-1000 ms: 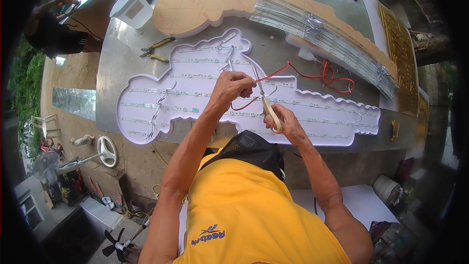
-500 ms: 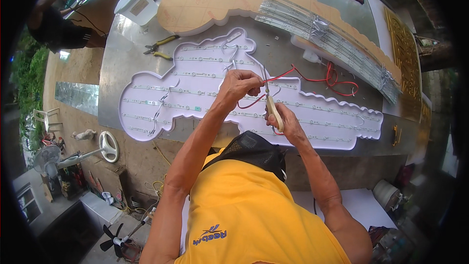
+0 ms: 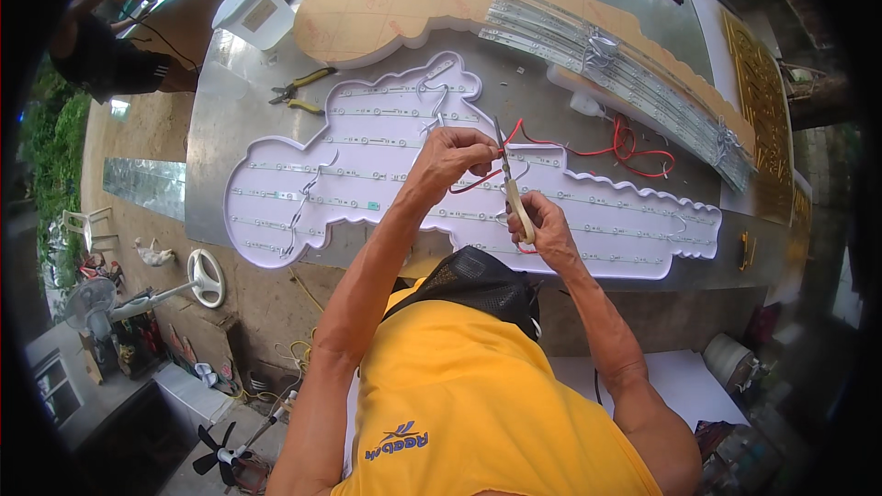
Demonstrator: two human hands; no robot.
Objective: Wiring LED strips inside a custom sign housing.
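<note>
My left hand (image 3: 452, 158) pinches a thin red wire (image 3: 544, 140) between thumb and fingers, above a pale lilac, cloud-edged sign shell (image 3: 390, 129). In my right hand (image 3: 551, 228) is a pair of scissors (image 3: 518, 207) with cream handles. Their blades point away from me and lie across the wire, just right of my left fingertips; they look nearly closed. Whether the wire is cut there cannot be made out. Rows of LED strips (image 3: 377, 112) line the shell floor, with short white leads (image 3: 299, 202) among them.
Yellow-handled pliers (image 3: 308, 83) lie left of the shell on the metal table (image 3: 220, 119). Behind are a brown-papered panel (image 3: 386, 9), a clear plastic container (image 3: 259, 14) and bundled LED strips (image 3: 588, 55). Another person (image 3: 106, 50) stands at the far left.
The scissor blades have come together beside my left fingertips, where they stood apart before. Between them and the table, the red wire now rises in a sharper bend. My left hand has barely moved.
</note>
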